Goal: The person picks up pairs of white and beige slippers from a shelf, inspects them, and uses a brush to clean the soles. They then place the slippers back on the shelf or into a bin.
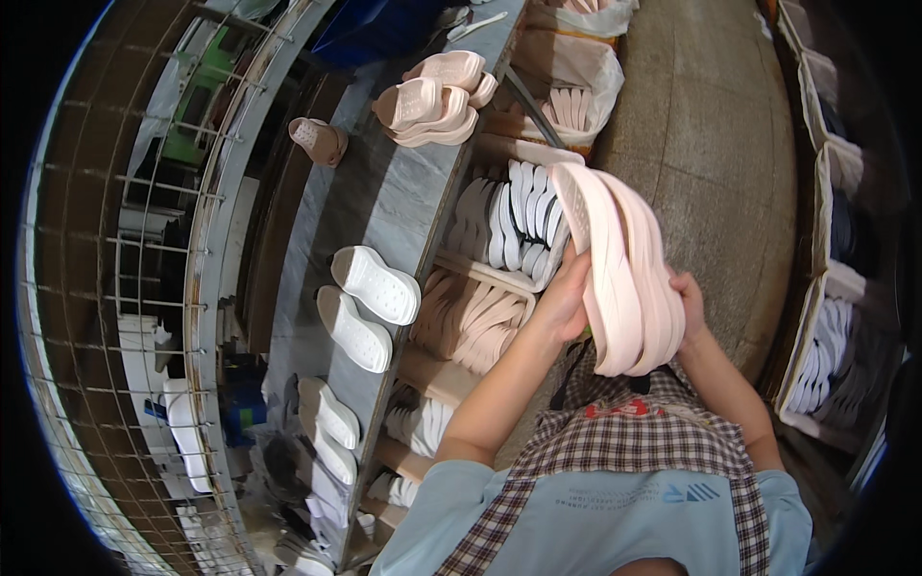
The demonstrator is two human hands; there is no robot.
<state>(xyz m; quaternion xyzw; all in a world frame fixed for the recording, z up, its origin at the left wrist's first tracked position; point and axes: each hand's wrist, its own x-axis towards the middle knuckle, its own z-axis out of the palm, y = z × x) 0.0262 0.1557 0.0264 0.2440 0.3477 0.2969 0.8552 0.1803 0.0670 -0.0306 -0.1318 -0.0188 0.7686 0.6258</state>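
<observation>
Held thing: we hold a stack of pale pink moulded foam shoe soles [622, 274] on edge, above our checked apron [624, 442] and out over the floor.
Left hand: our left hand [567, 293] is curled against the stack's left face, fingers closed on it.
Right hand: our right hand [688, 300] presses the stack's right side, fingers wrapped behind; how far they close we cannot tell.
Handling: we judge the soles light, springy and smooth, likely to slide apart; squeezing both flat faces at mid-length should hold them.
Left of the stack: a long grey surface [384, 202] carries white foam soles [365, 302] and more pink soles [437, 96].
Below that surface: shelf bins [499, 274] hold upright white and pink soles.
Right of the stack: a concrete floor [711, 144], then further bins [831, 365] of soles.
</observation>
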